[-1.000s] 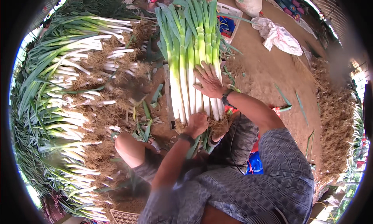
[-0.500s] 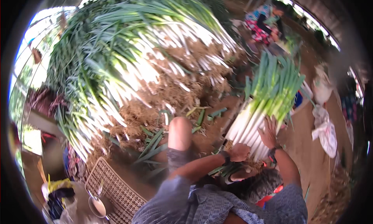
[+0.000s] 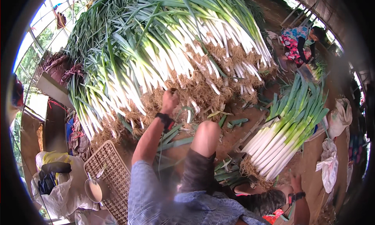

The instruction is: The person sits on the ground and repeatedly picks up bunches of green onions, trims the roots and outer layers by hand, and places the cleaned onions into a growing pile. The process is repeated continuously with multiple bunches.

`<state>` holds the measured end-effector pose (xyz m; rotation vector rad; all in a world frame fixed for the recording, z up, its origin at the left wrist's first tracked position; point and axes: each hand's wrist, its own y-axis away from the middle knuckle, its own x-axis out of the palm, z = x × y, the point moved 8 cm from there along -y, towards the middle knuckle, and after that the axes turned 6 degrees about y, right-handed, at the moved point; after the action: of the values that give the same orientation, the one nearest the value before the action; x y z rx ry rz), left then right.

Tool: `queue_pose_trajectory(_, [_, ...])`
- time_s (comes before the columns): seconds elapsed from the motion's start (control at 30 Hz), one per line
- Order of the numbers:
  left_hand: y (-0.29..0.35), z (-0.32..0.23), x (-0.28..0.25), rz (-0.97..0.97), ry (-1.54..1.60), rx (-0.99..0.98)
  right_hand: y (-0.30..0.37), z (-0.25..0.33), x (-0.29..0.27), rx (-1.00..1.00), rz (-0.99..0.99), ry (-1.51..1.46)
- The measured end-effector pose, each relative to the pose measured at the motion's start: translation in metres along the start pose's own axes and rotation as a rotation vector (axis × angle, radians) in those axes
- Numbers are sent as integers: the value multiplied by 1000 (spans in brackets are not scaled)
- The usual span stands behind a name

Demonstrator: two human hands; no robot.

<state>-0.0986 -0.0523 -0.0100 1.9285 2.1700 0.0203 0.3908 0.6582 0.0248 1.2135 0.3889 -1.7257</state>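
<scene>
My left hand (image 3: pixel 170 101) reaches to the root ends of a big pile of leeks (image 3: pixel 156 65), its fingers curled against the roots; what they hold is hidden. The pile's white stems and brown roots point toward me, with green leaves fanned away. To my right lies a bundle of leeks (image 3: pixel 277 141) on a low wooden stand (image 3: pixel 256 133), roots near me and leaves away. Just beyond the near right side of that bundle, my right hand (image 3: pixel 296 183) hangs low with fingers stretched out, apart from the leeks and holding nothing visible.
Leaf scraps (image 3: pixel 234 122) litter the ground around my bent knee (image 3: pixel 207 137). A plastic crate (image 3: pixel 111 174), a pan (image 3: pixel 93 190) and white bags (image 3: pixel 62 197) sit at left. Another person (image 3: pixel 299 45) crouches far right. Light sacks (image 3: pixel 339 117) lie along the right.
Both my hands have left the bundle at right. The left has swung across to the pile's roots; the right has dropped back toward me. The view has shifted leftward.
</scene>
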Motion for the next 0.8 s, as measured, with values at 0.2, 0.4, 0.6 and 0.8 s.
queue_pose_trajectory(0.2, [-51,64,-83,-219,167,-41,43,-22,10,371,43,-311])
queue_pose_trajectory(0.4, [-123,79,-118,-280,154,50,57,-18,14,455,3,-323])
queue_pose_trajectory(0.6, [-163,81,-145,-578,-76,124,65,-28,17,434,-34,-340])
queue_pose_trajectory(0.8, [-166,82,-152,-445,-190,117,79,-19,18,461,-51,-356])
